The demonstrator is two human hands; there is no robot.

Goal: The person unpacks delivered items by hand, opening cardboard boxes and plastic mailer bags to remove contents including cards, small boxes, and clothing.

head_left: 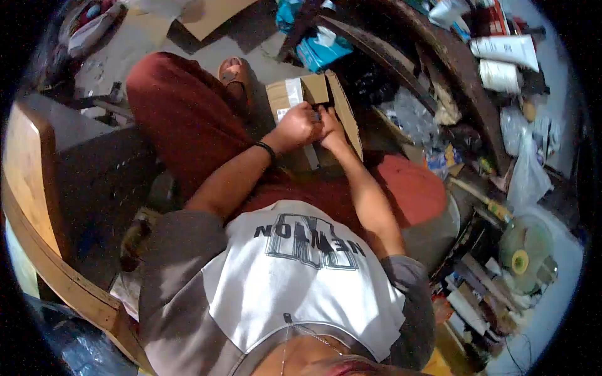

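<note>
A brown cardboard box with pale tape on it stands between my bent legs, one flap raised along its right side. My left hand is closed in a fist over the top of the box; whatever lies inside its fingers is hidden. Close beside it, my right hand has its fingers bent round the box's edge by the raised flap. The two hands nearly touch, with a small dark patch between them that I cannot make out.
A blue tissue pack lies beyond the box. Cluttered shelving curves along the right, holding a white tube and a white roll. A fan stands at lower right. Wooden furniture borders the left.
</note>
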